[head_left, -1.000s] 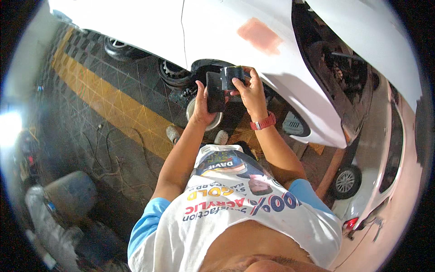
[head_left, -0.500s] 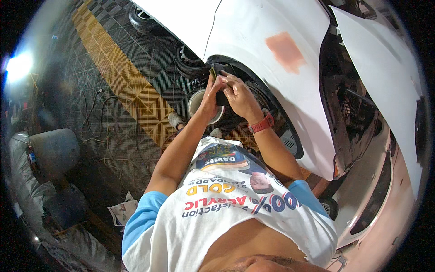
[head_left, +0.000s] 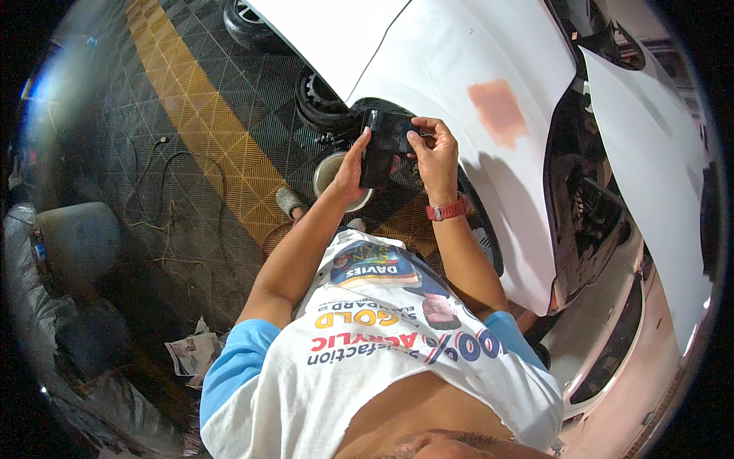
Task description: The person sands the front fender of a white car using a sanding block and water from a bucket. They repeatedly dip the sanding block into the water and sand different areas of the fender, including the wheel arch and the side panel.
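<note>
One slab [head_left: 375, 170], gripped beside the left fingers [head_left: 363, 141]; one sheet [head_left: 391, 131], pinched by the right fingers [head_left: 417, 144]; best held square.

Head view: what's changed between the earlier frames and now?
Half a second ago the hands were bunched together. Now the right hand has moved right, pinching the right end of a glossy black piece spread above the dark block at the left hand. The view swung, so the car slid right and down in frame. Unchanged: left hand on the block.
</note>
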Demonstrator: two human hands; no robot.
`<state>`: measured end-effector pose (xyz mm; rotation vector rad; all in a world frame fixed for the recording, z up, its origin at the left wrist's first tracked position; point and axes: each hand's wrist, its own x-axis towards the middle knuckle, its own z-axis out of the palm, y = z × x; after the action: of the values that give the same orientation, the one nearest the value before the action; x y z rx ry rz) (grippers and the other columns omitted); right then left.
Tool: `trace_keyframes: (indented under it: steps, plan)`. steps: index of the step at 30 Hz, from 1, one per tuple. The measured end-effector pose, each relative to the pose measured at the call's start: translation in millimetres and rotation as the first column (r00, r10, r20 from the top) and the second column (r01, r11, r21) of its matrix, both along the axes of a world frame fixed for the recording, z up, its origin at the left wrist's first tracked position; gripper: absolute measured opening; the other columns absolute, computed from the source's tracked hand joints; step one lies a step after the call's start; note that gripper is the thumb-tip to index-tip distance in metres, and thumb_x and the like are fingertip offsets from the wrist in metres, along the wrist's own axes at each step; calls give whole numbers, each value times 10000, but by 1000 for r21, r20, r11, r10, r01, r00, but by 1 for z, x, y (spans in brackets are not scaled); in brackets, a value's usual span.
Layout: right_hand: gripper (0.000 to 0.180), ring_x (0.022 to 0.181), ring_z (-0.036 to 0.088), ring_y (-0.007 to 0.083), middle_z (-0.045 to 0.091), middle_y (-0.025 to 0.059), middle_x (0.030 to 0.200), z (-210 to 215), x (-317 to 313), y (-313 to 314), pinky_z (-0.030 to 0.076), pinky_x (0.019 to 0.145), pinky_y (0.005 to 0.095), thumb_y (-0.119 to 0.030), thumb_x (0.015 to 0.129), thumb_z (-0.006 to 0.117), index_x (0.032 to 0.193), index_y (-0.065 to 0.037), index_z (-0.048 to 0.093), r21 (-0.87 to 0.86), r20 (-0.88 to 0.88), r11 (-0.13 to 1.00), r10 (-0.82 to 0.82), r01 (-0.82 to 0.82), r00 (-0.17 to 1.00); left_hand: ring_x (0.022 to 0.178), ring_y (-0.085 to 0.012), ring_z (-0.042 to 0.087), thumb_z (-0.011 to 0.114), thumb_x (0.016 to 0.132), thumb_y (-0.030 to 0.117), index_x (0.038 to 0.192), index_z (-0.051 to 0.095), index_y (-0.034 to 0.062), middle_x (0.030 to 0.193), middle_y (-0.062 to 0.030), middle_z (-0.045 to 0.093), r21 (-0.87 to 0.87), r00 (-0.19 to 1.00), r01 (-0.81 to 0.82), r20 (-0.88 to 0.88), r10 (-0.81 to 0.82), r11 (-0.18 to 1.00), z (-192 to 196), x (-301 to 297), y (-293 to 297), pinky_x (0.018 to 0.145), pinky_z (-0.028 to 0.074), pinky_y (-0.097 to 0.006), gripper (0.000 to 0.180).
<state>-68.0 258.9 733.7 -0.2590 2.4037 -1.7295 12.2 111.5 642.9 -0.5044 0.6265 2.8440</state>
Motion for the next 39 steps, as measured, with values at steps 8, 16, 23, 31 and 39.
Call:
trace_keyframes:
  steps: [8, 16, 23, 31, 39]
  plan:
    - [254, 878, 688, 140, 735, 53, 1104, -35, -11, -4, 587, 824, 309, 7, 933, 782, 1177, -30, 725, 325, -231, 944, 142, -61, 963, 1018, -220, 762, 612, 1052, 513, 1319, 706, 134, 1162, -75, 783, 108, 997, -46, -54, 53, 993, -1, 2, -1, 908, 623, -412, 473]
    - [259, 1237, 611, 349, 659, 115, 1305, 7, -54, -25, 495, 1094, 465, -34, 873, 750, 1129, -79, 750, 733, -401, 663, 600, -151, 692, 1111, -155, 675, 676, 1042, 383, 1426, 564, 192, 1218, -23, 694, 97, 978, -134, -148, 147, 986, 16, -14, -5, 871, 580, -346, 443]
    - [270, 1373, 558, 223, 640, 26, 1443, 140, -211, -24, 424, 1153, 489, -273, 964, 738, 1222, -192, 749, 853, -513, 487, 849, 190, 125, 1132, -173, 616, 819, 929, 381, 1545, 529, 113, 1283, -124, 627, -649, 933, -330, -113, 341, 685, 21, -70, 1, 918, 554, -359, 732]
    - [637, 1620, 302, 241, 377, -38, 1725, 202, -303, 24, 290, 1300, 569, -584, 1028, 605, 1582, -298, 472, 817, -445, 399, 895, 416, 16, 1338, -392, 511, 861, 891, 268, 1477, 643, 204, 1392, -182, 595, -878, 826, -473, -471, 309, -73, 92, -156, 13, 1156, 455, -510, 629]
    - [659, 1607, 333, 237, 391, -30, 1719, 204, -292, 16, 286, 1306, 571, -555, 1002, 673, 1563, -260, 492, 816, -490, 460, 872, 349, -5, 1247, -403, 576, 870, 861, 302, 1469, 670, 236, 1456, -186, 596, -727, 615, -580, -687, 387, -368, 67, -199, 37, 1063, 508, -526, 643]
